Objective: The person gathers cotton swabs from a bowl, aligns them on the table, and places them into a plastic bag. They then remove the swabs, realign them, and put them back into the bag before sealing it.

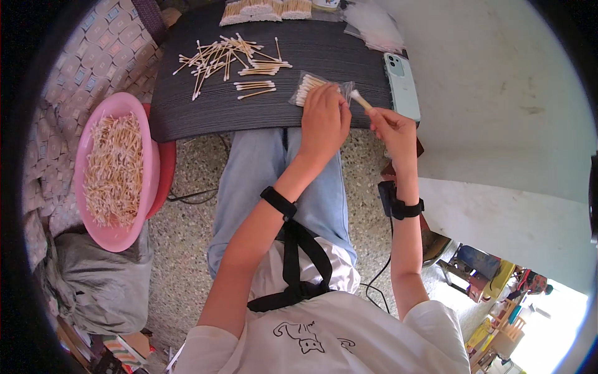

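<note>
My left hand [324,121] presses down on a small clear plastic bag [308,87] that holds cotton swabs, on the dark board [205,112] across my lap. My right hand [391,128] pinches a small bunch of cotton swabs [360,100], its white tips pointing at the bag's right end. Several loose swabs [227,59] with wooden sticks lie scattered on the board to the left of the bag, some lined up in short rows [254,87].
A pink basin [134,124] full of swabs sits at my left on a red stool. A pale green phone [402,84] lies at the board's right edge. Bundled swabs [261,9] and clear bags [374,25] lie at the far edge. A white wall is on the right.
</note>
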`<action>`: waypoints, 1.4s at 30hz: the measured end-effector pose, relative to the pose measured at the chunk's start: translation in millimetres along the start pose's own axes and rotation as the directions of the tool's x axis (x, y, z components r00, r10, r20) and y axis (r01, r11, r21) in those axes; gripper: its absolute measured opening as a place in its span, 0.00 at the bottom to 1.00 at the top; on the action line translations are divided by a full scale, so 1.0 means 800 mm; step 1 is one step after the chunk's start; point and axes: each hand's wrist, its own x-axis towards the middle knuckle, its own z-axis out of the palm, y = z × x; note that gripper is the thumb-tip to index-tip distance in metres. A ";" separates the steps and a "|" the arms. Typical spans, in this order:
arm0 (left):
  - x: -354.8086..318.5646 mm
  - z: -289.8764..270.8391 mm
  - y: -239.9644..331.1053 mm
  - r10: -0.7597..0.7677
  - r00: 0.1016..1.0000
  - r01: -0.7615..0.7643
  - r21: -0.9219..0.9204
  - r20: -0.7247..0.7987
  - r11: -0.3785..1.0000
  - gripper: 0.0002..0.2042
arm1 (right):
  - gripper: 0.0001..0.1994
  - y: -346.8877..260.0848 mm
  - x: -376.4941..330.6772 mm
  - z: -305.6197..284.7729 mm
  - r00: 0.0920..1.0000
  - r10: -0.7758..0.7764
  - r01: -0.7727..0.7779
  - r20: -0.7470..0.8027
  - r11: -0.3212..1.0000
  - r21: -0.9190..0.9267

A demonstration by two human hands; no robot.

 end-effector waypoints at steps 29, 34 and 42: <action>-0.004 0.002 -0.005 0.056 0.998 -0.058 0.053 0.033 0.997 0.05 | 0.07 0.019 0.043 0.035 0.897 -0.443 0.400 -0.017 0.826 -0.398; -0.005 0.000 -0.005 0.082 0.989 -0.093 0.087 0.124 0.992 0.04 | 0.06 0.016 0.052 0.039 0.836 -0.547 0.503 0.041 0.734 -0.456; -0.005 0.002 -0.008 0.103 0.985 -0.118 0.105 0.141 0.987 0.04 | 0.08 0.024 0.060 0.052 0.810 -0.586 0.533 0.013 0.727 -0.433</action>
